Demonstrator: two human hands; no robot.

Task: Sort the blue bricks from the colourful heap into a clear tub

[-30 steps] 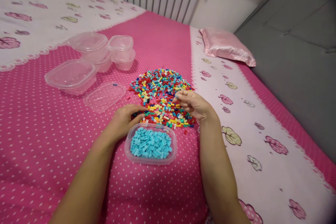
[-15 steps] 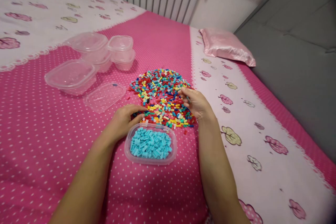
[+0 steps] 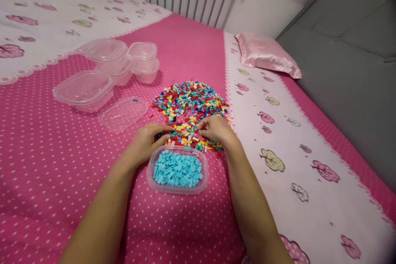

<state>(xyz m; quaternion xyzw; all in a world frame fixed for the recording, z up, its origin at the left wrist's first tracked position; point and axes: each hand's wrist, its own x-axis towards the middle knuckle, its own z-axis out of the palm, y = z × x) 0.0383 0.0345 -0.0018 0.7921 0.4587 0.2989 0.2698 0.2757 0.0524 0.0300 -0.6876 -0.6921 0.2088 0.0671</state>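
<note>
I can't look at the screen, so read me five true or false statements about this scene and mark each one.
1. The left hand and right hand are both at the mixed brick pile. True.
2. The open container is nearer the camera than the pile. True.
3. That container holds yellow bricks. False: it holds light blue bricks.
4. A flat clear lid lies on the bedspread. True.
5. That lid covers the open container. False: it lies apart, farther left in the picture.
</note>
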